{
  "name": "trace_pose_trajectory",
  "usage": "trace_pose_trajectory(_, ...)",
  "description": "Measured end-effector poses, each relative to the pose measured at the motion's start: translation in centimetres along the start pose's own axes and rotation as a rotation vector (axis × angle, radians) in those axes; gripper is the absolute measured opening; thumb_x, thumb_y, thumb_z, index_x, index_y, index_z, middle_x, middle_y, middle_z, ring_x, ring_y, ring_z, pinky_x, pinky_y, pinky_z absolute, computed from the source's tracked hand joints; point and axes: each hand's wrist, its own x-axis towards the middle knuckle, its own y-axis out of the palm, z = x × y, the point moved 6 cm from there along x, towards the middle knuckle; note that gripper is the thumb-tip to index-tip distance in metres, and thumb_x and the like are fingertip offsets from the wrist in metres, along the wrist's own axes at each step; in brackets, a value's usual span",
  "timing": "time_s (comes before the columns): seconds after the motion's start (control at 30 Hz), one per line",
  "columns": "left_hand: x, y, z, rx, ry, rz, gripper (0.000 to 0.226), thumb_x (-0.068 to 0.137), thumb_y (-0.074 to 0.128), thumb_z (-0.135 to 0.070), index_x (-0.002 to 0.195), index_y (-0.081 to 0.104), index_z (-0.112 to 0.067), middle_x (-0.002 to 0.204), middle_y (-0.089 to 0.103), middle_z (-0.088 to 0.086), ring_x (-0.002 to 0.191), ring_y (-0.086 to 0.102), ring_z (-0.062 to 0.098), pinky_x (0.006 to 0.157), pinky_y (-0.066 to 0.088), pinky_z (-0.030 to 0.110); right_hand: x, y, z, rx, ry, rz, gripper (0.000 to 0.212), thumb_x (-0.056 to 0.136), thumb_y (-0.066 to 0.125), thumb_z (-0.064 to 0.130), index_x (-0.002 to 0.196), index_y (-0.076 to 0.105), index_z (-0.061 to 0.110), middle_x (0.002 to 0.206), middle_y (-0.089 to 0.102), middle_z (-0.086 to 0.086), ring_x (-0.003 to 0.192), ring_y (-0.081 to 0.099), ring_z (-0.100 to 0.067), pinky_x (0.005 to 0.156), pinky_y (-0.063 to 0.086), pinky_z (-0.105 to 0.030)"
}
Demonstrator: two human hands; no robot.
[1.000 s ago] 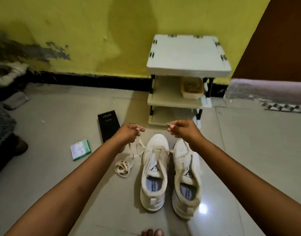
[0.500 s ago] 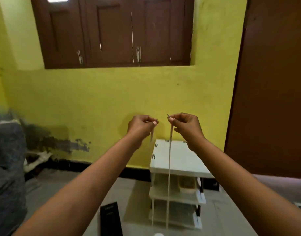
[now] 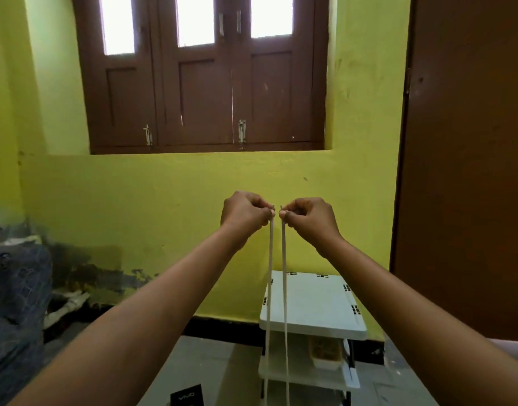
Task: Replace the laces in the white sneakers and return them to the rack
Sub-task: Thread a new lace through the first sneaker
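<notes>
Now raised high before the yellow wall, closer together than a moment ago: left hand and right hand, each pinching one end of the lace. Strands hanging taut, probably evening lengths. Sneakers out of view; rack below.

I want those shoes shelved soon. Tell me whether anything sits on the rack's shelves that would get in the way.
The rack's top shelf shows nothing on it. On the middle shelf a small tray sits at the right side, leaving its left part bare. The two lace strands hang in front, pinched by the left hand and right hand.
</notes>
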Motion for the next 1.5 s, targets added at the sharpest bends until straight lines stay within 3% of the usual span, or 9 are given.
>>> trace_pose_trajectory(0.53, 0.7, -0.6, 0.4, -0.004, -0.001, -0.008, 0.014, 0.081, 0.07, -0.009, 0.07, 0.066, -0.015, 0.081, 0.069, 0.011, 0.075, 0.064, 0.021, 0.075, 0.056, 0.037, 0.7, 1.1, 0.6, 0.024, 0.01, 0.028, 0.012, 0.083, 0.068, 0.018, 0.087, 0.073, 0.008, 0.082, 0.071, -0.009, 0.08, 0.067, -0.023, 0.077, 0.055, -0.043)
trace_pose_trajectory(0.63, 0.3, -0.4, 2.0, -0.024, -0.043, 0.005, 0.015, 0.083, 0.067, -0.006, 0.071, 0.064, -0.015, 0.079, 0.068, 0.008, 0.076, 0.065, 0.021, 0.074, 0.056, 0.035, -0.5, 1.9, -0.6, 0.071, 0.082, 0.062, 0.008, 0.085, 0.066, 0.016, 0.079, 0.068, 0.011, 0.08, 0.069, -0.01, 0.072, 0.066, -0.022, 0.071, 0.054, -0.039)
trace_pose_trajectory(0.73, -0.5, 0.2, 4.4, -0.099, -0.137, 0.052, 0.018, 0.09, 0.056, -0.003, 0.075, 0.056, -0.014, 0.081, 0.067, 0.01, 0.075, 0.066, 0.02, 0.067, 0.054, 0.031, -2.6, 3.1, -2.7, 0.193, 0.246, 0.118, 0.02, 0.09, 0.059, 0.011, 0.07, 0.055, 0.013, 0.08, 0.067, -0.013, 0.06, 0.063, -0.02, 0.055, 0.05, -0.027)
trace_pose_trajectory(0.93, -3.8, 1.5, 11.2, -0.093, -0.24, 0.082, 0.007, 0.096, 0.046, -0.006, 0.092, 0.052, -0.009, 0.081, 0.061, 0.008, 0.068, 0.06, 0.016, 0.056, 0.052, 0.023, -9.1, 7.0, -6.7, 0.313, 0.574, 0.375, 0.012, 0.097, 0.047, 0.01, 0.086, 0.048, 0.009, 0.074, 0.064, -0.011, 0.056, 0.063, -0.016, 0.048, 0.052, -0.023)
trace_pose_trajectory(1.07, -7.3, 4.1, 18.6, -0.043, -0.331, 0.169, 0.014, 0.095, 0.047, -0.006, 0.085, 0.052, -0.013, 0.077, 0.061, 0.005, 0.063, 0.057, 0.016, 0.062, 0.052, 0.029, -15.7, 10.3, -8.6, 0.51, 0.765, 0.684, 0.015, 0.097, 0.045, 0.006, 0.086, 0.054, 0.007, 0.075, 0.068, -0.011, 0.059, 0.067, -0.015, 0.057, 0.057, -0.024)
trace_pose_trajectory(1.2, -11.0, 6.9, 25.0, 0.04, -0.358, 0.307, 0.022, 0.091, 0.051, -0.004, 0.075, 0.055, -0.018, 0.075, 0.06, -0.001, 0.067, 0.055, 0.009, 0.061, 0.045, 0.02, -21.0, 13.4, -10.2, 0.778, 0.811, 0.984, 0.017, 0.097, 0.042, 0.006, 0.098, 0.059, 0.008, 0.088, 0.07, -0.008, 0.078, 0.069, -0.014, 0.074, 0.056, -0.023)
trace_pose_trajectory(1.27, -12.3, 7.9, 27.6, 0.065, -0.394, 0.338, 0.022, 0.091, 0.05, -0.002, 0.076, 0.055, -0.017, 0.074, 0.062, 0.001, 0.061, 0.057, 0.004, 0.055, 0.045, 0.014, -22.5, 14.2, -13.4, 0.584, 0.76, 1.044, 0.023, 0.095, 0.045, 0.001, 0.109, 0.061, 0.008, 0.1, 0.068, -0.007, 0.09, 0.066, -0.014, 0.082, 0.054, -0.024)
trace_pose_trajectory(1.4, -15.1, 11.1, 32.9, 0.077, -0.525, 0.468, 0.019, 0.094, 0.048, -0.002, 0.08, 0.055, -0.014, 0.077, 0.061, 0.007, 0.066, 0.058, 0.014, 0.061, 0.052, 0.023, -24.5, 14.9, -22.9, -0.343, 0.489, 1.093, 0.029, 0.091, 0.054, 0.006, 0.119, 0.063, 0.006, 0.12, 0.064, -0.01, 0.106, 0.061, -0.023, 0.091, 0.049, -0.029)
trace_pose_trajectory(1.5, -16.6, 13.5, 35.4, 0.123, -0.534, 0.599, 0.014, 0.094, 0.048, -0.001, 0.086, 0.056, -0.011, 0.075, 0.061, 0.005, 0.061, 0.055, 0.013, 0.062, 0.05, 0.023, -27.5, 15.8, -29.0, -0.593, 0.563, 1.188, 0.035, 0.091, 0.058, 0.021, 0.12, 0.061, 0.001, 0.123, 0.06, -0.014, 0.108, 0.058, -0.026, 0.092, 0.047, -0.033)
